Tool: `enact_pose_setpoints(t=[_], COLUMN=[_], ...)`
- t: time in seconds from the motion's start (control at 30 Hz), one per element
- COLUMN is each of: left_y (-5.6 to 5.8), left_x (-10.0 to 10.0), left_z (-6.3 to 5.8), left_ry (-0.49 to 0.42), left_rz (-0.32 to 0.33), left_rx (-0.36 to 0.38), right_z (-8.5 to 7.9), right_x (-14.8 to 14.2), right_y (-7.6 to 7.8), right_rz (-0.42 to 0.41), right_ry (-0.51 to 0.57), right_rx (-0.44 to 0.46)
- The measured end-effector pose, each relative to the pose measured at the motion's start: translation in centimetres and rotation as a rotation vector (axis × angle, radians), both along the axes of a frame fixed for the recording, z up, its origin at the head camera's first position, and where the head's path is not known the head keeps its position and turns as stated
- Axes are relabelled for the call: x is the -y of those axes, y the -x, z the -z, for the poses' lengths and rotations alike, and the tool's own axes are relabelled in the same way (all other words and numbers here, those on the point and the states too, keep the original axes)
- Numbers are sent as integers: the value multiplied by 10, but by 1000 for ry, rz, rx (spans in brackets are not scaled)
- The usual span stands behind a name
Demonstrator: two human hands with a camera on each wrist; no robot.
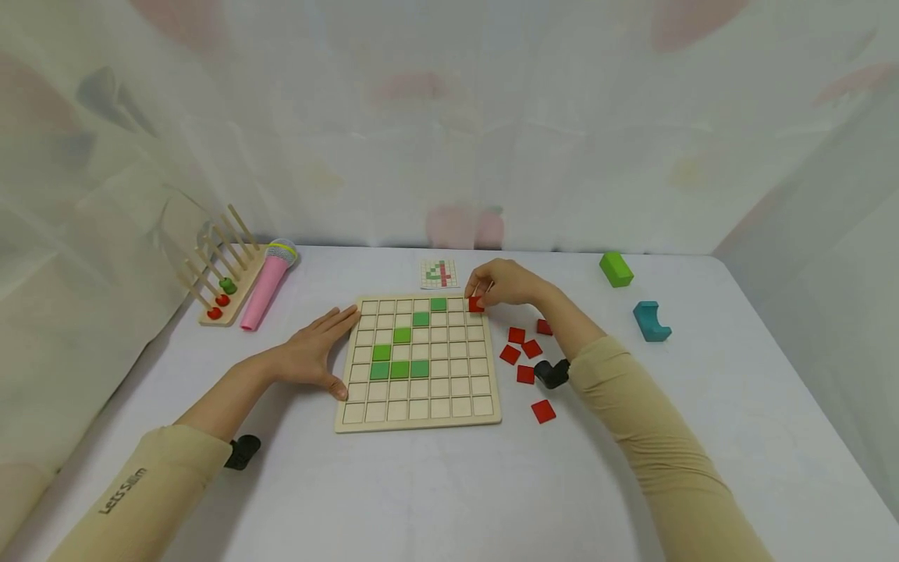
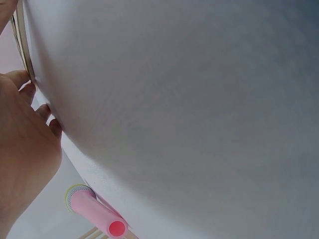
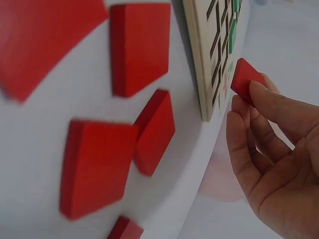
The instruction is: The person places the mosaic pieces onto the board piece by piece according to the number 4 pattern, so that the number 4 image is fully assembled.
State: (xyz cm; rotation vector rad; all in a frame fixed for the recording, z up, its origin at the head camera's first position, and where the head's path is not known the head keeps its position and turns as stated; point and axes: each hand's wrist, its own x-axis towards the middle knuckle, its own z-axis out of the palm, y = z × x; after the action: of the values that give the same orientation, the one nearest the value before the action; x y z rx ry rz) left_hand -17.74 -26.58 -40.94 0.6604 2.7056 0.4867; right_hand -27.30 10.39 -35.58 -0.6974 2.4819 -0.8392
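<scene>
A wooden grid board (image 1: 438, 388) lies on the white table, with several green tiles (image 1: 399, 370) set in its squares. My right hand (image 1: 507, 282) pinches a red square tile (image 1: 475, 304) over the board's far right corner. In the right wrist view that tile (image 3: 244, 78) sits between thumb and fingertips, tilted. My left hand (image 1: 312, 351) rests at the board's left edge, fingers spread and thumb on the near left side. The left wrist view shows its fingertips (image 2: 28, 91) right at the board's edge.
Several loose red tiles (image 1: 525, 375) lie right of the board. A small pattern card (image 1: 438, 274) sits behind it. At back left are a peg stand (image 1: 242, 293) with beads and a pink microphone (image 1: 264, 291). A green block (image 1: 616, 269) and teal curved block (image 1: 652, 321) lie right.
</scene>
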Motion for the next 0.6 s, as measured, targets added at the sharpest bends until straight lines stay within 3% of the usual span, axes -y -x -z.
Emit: enact_pose_setpoints(t=[0.33,0.6], left_y=[0,-1], left_x=[-1,0], left_z=[0,-1], left_ry=[-14,-16], left_rz=[1,8], left_rx=[7,-3], right_z=[6,13], right_x=[22,41], right_y=[1,-1], right_rz=[-49,-28], right_ry=[34,16], right_rx=[-38,-74])
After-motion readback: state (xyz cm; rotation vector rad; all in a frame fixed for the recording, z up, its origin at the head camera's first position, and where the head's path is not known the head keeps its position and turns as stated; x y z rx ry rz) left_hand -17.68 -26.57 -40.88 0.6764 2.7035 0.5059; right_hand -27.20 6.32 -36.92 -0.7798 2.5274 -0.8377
